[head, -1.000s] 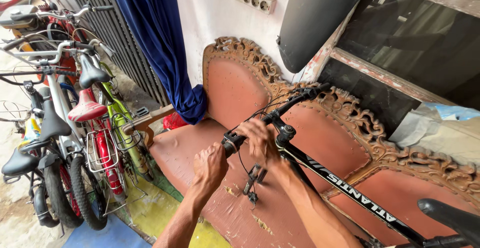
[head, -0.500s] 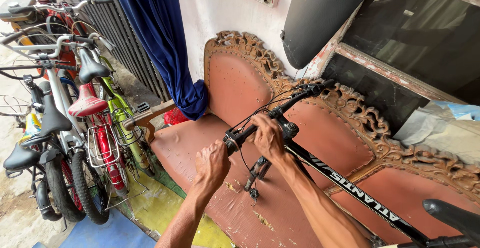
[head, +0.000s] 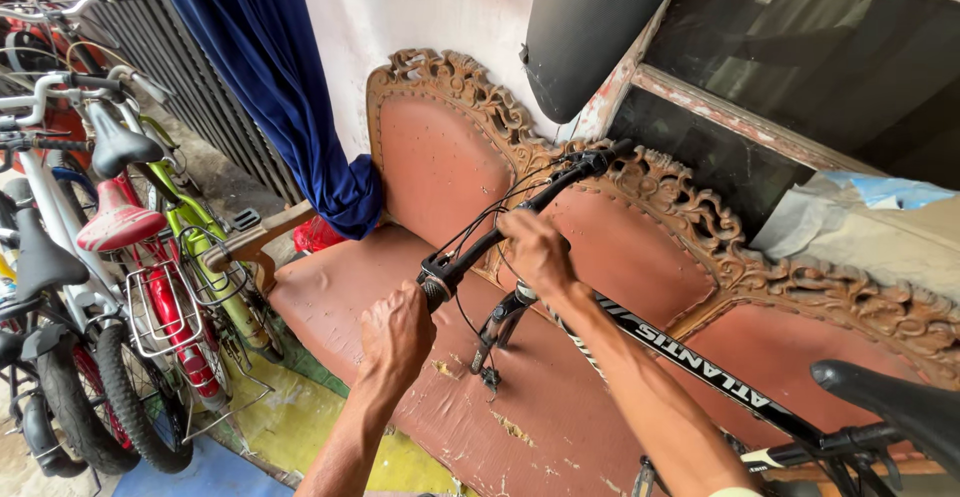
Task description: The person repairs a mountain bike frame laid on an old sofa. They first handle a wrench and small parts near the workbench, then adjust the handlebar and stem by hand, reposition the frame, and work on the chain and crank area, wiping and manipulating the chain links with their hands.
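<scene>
Head view: compared with a second ago, your left hand [head: 397,335] has slid up from below the bar and now sits at the near end of the black handlebar [head: 520,212], fingers curled around the grip end beside the brake clamp. Your right hand [head: 538,250] has stayed clenched over the bar's middle, near the stem. The bicycle itself has barely shifted, so I judge the bar is now steadied from two points rather than one.

Position: the handlebar hangs over the worn red-brown carved sofa [head: 430,167], and the black frame tube [head: 700,362] runs back toward the saddle [head: 900,407] at lower right. Brake cables [head: 480,227] loop between your hands. The fork [head: 497,327] carries no wheel. Parked bicycles [head: 130,257] stand well to the left.
</scene>
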`<state>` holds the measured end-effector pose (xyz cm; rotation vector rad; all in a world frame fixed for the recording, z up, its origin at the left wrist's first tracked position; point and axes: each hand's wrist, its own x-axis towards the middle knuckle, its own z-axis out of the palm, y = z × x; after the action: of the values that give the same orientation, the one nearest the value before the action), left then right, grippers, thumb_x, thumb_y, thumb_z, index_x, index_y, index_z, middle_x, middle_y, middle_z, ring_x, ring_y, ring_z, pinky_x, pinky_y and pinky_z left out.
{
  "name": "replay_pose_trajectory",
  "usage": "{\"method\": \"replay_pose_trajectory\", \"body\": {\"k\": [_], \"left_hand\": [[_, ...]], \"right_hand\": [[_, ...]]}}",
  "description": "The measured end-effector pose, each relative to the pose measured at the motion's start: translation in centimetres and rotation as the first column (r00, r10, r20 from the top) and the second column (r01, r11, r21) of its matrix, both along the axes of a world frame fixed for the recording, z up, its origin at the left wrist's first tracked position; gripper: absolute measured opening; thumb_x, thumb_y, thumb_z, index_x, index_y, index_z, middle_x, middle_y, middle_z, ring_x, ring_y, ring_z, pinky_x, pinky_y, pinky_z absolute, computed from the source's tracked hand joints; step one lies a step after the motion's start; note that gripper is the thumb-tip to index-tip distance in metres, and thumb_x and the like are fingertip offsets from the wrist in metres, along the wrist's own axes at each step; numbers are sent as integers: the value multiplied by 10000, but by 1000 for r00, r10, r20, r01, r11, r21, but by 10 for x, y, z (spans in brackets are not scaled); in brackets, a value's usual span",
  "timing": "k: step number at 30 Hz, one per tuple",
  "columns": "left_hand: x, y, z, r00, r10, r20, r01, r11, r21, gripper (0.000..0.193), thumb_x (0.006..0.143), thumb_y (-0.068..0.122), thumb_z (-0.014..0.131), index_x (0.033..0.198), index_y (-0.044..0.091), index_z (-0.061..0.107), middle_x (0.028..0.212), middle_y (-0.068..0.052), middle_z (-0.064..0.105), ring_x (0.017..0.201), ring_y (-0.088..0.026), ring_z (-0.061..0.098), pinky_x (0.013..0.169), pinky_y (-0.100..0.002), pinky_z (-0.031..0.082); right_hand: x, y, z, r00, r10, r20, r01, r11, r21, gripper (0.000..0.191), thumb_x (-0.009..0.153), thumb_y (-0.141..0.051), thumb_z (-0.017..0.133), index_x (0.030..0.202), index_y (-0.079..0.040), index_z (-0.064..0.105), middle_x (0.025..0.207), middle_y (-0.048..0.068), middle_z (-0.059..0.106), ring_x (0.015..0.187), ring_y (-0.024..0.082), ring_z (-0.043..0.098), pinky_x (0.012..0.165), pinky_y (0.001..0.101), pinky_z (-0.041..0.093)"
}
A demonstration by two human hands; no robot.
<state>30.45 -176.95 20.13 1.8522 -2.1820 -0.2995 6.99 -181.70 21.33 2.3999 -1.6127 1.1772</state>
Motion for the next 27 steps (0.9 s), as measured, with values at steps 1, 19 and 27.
{"method": "replay_pose_trajectory", "body": {"k": [1,19,27], "left_hand": [[0,0,0,1000,-5,-12,5,1000,1,96,823,49,650,894,-14,641,769,-250,713,692,-381,742,608,-499,578],[13,-12,-3,981,-104,-166,115,992,58,104,855,44,628,890,-28,561,717,-245,697,661,-366,738,568,-457,589],[24,-21,5,960,-196,-201,224,966,128,221,939,174,644,914,-15,532,722,-222,694,695,-365,733,599,-454,589]], "right_hand": [[-8,-4,-3,977,-99,190,72,987,146,333,919,45,504,1191,-55,669,1127,139,706,943,309,702,810,442,609],[-69,-84,-45,961,-242,136,31,582,813,180,644,-68,770,658,-39,593,641,44,586,615,161,538,602,361,444],[-56,-85,-57,964,-224,-146,266,742,615,143,752,-113,704,704,-81,573,685,102,654,636,237,624,664,347,490]]}}
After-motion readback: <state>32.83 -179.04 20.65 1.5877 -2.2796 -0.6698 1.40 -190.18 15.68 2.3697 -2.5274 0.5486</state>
